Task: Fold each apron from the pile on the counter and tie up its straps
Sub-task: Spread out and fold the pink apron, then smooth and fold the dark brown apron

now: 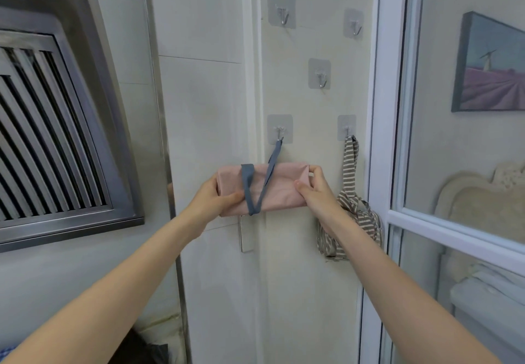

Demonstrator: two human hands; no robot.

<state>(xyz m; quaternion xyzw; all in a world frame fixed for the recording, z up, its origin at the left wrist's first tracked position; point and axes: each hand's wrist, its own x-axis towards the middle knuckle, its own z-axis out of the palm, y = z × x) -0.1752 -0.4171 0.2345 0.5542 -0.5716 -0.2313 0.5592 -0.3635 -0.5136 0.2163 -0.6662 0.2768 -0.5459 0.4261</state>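
A folded pink apron (279,190) is held up against the wall, bound by a grey-blue strap (250,187). One end of the strap runs up to the lower left wall hook (279,133). My left hand (216,200) grips the bundle's left end, thumb on the front near the strap. My right hand (315,190) pinches the bundle's right end. A folded striped apron (352,213) hangs by its strap from the lower right hook (346,130), partly behind my right wrist.
Three more adhesive hooks, the nearest (320,75), sit bare higher on the wall. A steel range hood (56,136) fills the left. A white door frame (380,136) with glass stands right. Dark cloth (147,349) lies at the bottom left.
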